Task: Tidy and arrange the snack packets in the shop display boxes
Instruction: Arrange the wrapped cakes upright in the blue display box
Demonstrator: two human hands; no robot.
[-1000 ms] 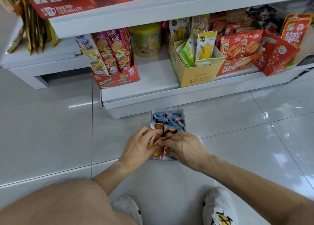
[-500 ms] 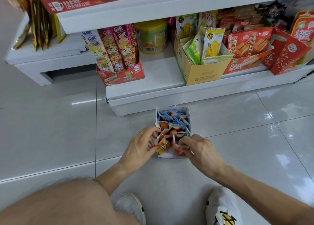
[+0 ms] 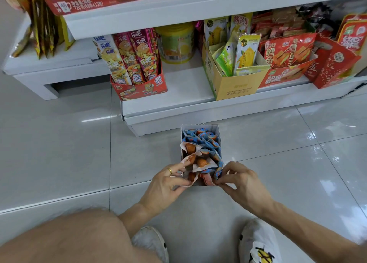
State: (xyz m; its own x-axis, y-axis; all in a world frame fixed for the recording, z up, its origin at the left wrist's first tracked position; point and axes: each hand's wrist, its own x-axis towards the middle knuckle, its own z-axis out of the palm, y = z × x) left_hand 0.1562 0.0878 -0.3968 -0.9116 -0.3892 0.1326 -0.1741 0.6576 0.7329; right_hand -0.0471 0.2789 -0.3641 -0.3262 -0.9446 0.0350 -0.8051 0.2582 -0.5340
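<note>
1. Box [image 3: 215, 132] sits on the floor [image 3: 59, 153] just in front of the bottom shelf [image 3: 184, 87], between the person's 2 hands, open top up and crowded with packets [image 3: 200, 141].
2. Far half of the box holds blue packets standing fairly neat; the near half is looser, with white-edged packets showing orange snacks lying askew.
3. Left hand [image 3: 166, 183] is at the box's near left corner, fingers curled round a white-edged packet [image 3: 187, 159] that overhangs the left wall.
4. Right hand [image 3: 241, 181] is at the near right corner, fingertips pinching a blue packet [image 3: 217, 173] at the front of the row.
5. Step in hand, as I judge it: straightening the front packets so that they stand in line with the rest.
6. Next move likely calls for tucking the overhanging packet inside the left wall and pressing the front row upright, gently, since the thin wrappers crumple and spring back.
7. Afterwards the box probably belongs in the shelf gap between the red box [image 3: 139, 89] and the yellow box [image 3: 234, 87].
</note>
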